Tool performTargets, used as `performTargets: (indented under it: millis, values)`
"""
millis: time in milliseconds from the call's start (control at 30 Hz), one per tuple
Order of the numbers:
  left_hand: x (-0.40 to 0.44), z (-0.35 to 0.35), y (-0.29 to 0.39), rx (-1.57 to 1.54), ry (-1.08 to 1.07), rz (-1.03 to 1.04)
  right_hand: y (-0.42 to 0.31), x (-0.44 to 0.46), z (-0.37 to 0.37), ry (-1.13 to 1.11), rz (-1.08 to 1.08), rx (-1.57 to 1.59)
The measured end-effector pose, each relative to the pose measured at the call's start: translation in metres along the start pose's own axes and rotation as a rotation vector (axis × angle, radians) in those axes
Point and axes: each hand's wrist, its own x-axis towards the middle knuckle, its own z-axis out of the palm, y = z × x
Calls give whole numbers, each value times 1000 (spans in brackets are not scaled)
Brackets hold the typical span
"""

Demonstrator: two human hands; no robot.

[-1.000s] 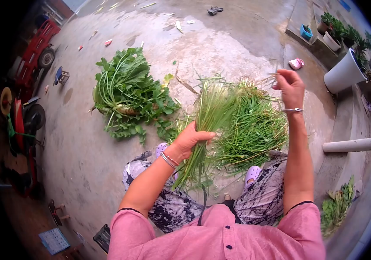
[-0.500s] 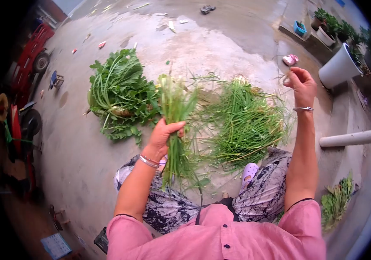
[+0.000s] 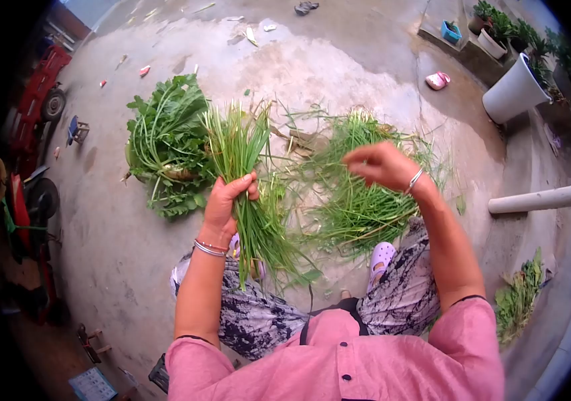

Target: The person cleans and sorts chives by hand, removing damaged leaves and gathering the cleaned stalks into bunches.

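My left hand (image 3: 229, 200) is closed around an upright bunch of chives (image 3: 239, 144), thumb across the front, the long leaves trailing down over my leg. Over the pile of loose chives (image 3: 372, 214), my right hand (image 3: 382, 167) hangs with its fingers apart and pointing left. Motion blurs those fingertips, and nothing shows in them. Left of the held bunch lies a heap of large leafy greens (image 3: 172, 127), with a pale root (image 3: 177, 173) partly hidden among the leaves.
A pink and white shoe (image 3: 438, 81) lies on the concrete near a tall white planter (image 3: 514, 90). At right, a white pipe (image 3: 539, 198) sticks out. More greens (image 3: 520, 294) lie lower right. A small stool (image 3: 77, 130) and a red cart (image 3: 35, 100) stand left.
My right hand has come from the far right, where its fingers were pinched, to above the chive pile. My left hand has shifted slightly left with the bunch, which now looks fanned out.
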Motion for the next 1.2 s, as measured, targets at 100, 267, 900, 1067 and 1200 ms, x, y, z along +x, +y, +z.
performTargets:
  millis: [100, 267, 900, 1067, 1200]
  values:
    - [-1, 6, -7, 19, -67, -40, 10, 4, -17, 149, 88, 224]
    - [1, 18, -17, 124, -192, -114, 13, 15, 1, 197, 66, 278]
    - [14, 74, -70, 1238, -247, 391, 4, 47, 66, 330, 142, 1476]
    - [34, 57, -38, 445, -168, 3, 12, 46, 37, 366, 91, 1600]
    - [39, 42, -19, 336, -36, -73, 21, 44, 27, 354, -37, 1733]
